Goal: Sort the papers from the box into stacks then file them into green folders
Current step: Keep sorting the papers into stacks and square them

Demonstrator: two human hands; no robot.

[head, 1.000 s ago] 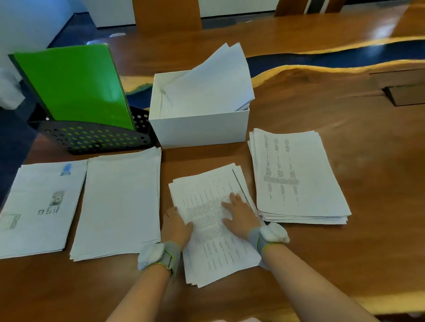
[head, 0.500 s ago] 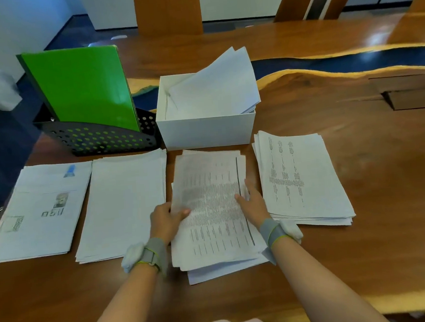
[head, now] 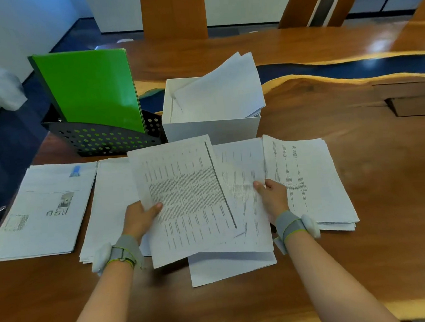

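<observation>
In front of the white box (head: 211, 130), just above the desk (head: 387, 198), the left hand (head: 141, 217) grips the left edge of a tilted printed sheaf (head: 189, 198) while the right hand (head: 272, 196) pinches the right edge of the sheets (head: 243, 183) beneath it; green folders (head: 89, 91) stand at rear left.

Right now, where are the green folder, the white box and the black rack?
green folder (head: 89, 94), head view, front cover.
white box (head: 229, 128), head view, front wall.
black rack (head: 103, 142), head view, perforated front.
</observation>
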